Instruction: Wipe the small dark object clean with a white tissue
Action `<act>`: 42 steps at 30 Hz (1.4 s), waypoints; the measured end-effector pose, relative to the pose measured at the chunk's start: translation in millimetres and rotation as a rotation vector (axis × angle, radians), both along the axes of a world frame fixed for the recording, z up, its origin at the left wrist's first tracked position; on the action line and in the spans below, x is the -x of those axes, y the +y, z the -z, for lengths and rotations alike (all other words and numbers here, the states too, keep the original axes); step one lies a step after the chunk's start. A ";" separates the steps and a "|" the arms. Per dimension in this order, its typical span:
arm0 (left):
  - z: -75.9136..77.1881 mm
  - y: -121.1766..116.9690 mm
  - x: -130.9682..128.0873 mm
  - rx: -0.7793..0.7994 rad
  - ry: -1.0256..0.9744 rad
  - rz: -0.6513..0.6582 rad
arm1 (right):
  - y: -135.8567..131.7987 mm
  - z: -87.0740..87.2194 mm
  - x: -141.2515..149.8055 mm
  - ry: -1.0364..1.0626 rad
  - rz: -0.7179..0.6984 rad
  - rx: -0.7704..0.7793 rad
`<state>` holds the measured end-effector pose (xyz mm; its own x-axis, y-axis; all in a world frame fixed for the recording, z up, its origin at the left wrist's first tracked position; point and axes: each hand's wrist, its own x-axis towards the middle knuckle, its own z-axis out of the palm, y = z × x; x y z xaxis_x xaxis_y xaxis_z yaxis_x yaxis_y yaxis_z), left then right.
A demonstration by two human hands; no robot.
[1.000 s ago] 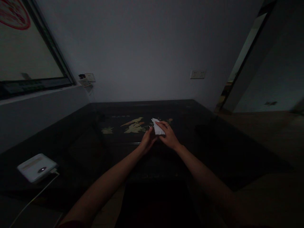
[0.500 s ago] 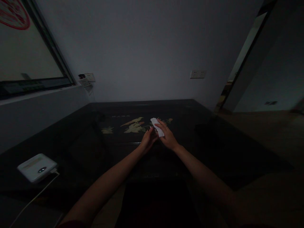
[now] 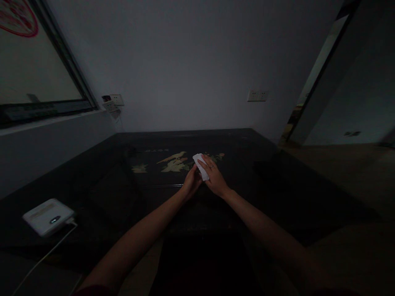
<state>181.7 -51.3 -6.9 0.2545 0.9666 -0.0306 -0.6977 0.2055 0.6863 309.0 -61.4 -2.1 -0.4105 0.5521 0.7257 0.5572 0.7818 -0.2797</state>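
Observation:
In dim light both my hands meet over a dark lacquered table [image 3: 253, 148] with a pale bird-and-leaf inlay [image 3: 174, 162]. My right hand [image 3: 214, 177] is closed on a small folded white tissue [image 3: 200, 165], fingers laid over it. My left hand [image 3: 191, 183] is curled against the tissue's near left edge, its fingertips touching the tissue and my right hand. What lies under the tissue is hidden.
A white box-shaped device [image 3: 47, 216] with a white cable [image 3: 46, 255] lies at the table's left front. A window [image 3: 33, 70] and ledge run along the left wall. Wall sockets [image 3: 256, 95] sit behind the table, and a doorway [image 3: 311, 82] opens at the right.
The tissue has been folded narrower and shifted slightly left under my right hand. Both hands stay together at the same spot.

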 end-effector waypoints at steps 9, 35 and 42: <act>-6.2 -4.8 4.3 0.031 0.011 -0.025 | 10.6 4.3 -5.2 0.335 -0.106 0.235; 0.0 -2.4 3.3 -0.036 0.121 0.047 | 12.5 4.0 -5.9 0.495 -0.081 0.315; -3.2 -3.2 2.2 0.014 0.124 0.060 | 19.2 8.8 -6.1 0.596 -0.107 0.417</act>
<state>179.5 -54.5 -3.6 0.3053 0.9490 -0.0786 -0.5942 0.2544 0.7630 315.1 -42.2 -11.0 -0.0793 0.8102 0.5807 0.1443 0.5857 -0.7976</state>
